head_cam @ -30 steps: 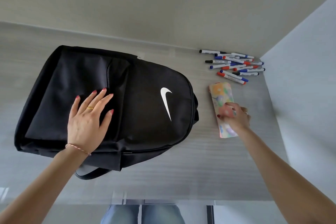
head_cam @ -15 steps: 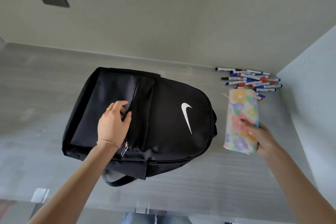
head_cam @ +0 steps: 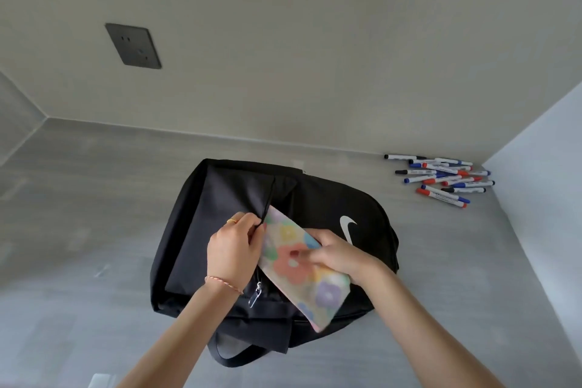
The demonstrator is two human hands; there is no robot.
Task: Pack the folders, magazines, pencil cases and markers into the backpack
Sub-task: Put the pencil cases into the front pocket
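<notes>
A black backpack (head_cam: pixel 321 198) with a white swoosh lies flat on the grey table. My left hand (head_cam: pixel 233 249) pinches the edge of its front pocket opening and holds it apart. My right hand (head_cam: pixel 337 253) grips a flowered pencil case (head_cam: pixel 296 264), whose upper end sits at the pocket opening. A pile of several markers (head_cam: pixel 444 178) with blue, red and black caps lies at the table's far right corner.
A wall runs along the table's back edge with a dark socket plate (head_cam: pixel 134 46) on it. A light panel (head_cam: pixel 541 198) closes the right side. A backpack strap (head_cam: pixel 233 353) hangs over the near table edge.
My right hand has carried the pencil case from the table beside the markers over to the backpack's front pocket. My left hand went from resting flat to pulling the pocket edge open.
</notes>
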